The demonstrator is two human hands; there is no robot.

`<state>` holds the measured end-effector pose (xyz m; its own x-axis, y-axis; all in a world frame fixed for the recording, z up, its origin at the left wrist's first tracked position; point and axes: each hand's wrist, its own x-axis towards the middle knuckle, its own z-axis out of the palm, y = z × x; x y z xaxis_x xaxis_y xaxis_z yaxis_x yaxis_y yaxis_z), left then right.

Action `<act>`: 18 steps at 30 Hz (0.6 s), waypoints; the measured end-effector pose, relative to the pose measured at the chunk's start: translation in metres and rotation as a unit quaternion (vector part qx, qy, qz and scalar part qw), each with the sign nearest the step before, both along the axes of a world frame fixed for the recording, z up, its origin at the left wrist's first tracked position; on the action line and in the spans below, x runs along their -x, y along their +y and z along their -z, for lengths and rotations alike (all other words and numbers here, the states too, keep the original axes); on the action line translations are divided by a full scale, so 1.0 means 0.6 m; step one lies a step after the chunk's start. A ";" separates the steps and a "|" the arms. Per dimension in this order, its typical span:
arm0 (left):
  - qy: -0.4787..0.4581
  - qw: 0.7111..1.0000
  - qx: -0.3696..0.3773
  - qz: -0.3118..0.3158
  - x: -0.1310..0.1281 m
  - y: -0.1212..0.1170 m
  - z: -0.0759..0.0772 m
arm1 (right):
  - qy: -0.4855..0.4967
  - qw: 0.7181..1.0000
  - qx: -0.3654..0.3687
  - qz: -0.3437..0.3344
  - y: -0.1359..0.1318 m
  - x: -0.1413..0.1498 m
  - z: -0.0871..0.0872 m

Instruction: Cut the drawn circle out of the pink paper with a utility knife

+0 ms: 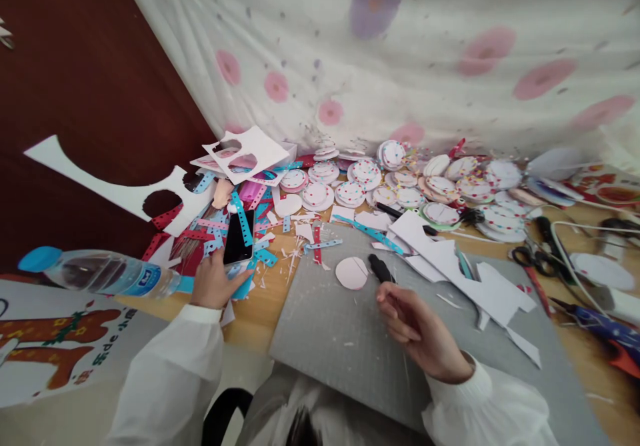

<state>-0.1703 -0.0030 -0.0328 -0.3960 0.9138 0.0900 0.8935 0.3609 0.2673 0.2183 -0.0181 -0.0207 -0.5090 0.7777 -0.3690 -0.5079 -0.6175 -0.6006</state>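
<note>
My left hand (215, 285) rests on paper scraps beside a smartphone (234, 241). Its fingers are apart and touch the phone's lower left edge. A blue dotted strip (242, 218) lies across the phone. Over the grey cutting mat (340, 346), my right hand (423, 333) has its fingers curled at the near end of a black-handled tool (381, 269). The tool's other parts are hidden or too small to make out. A white paper disc (351, 273) lies flat on the mat, left of the tool's handle.
A water bottle (110, 273) lies at the left near cut white board (125, 193). Stacks of dotted discs (365, 174) line the back against a flowered curtain (310, 53). White offcuts (460, 273) cover the mat's right. Scissors (535, 259) and a blue tool (600, 326) sit farther right.
</note>
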 end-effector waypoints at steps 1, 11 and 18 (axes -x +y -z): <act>0.018 1.000 0.005 0.005 0.000 0.002 0.000 | -0.001 1.000 0.002 0.001 0.000 -0.001 0.001; 0.055 0.992 -0.059 -0.097 0.066 0.013 -0.025 | 0.000 1.000 0.024 0.017 -0.009 -0.011 0.007; 0.079 0.994 0.079 -0.013 0.004 -0.003 -0.018 | 0.007 1.000 0.017 0.015 -0.010 -0.007 0.000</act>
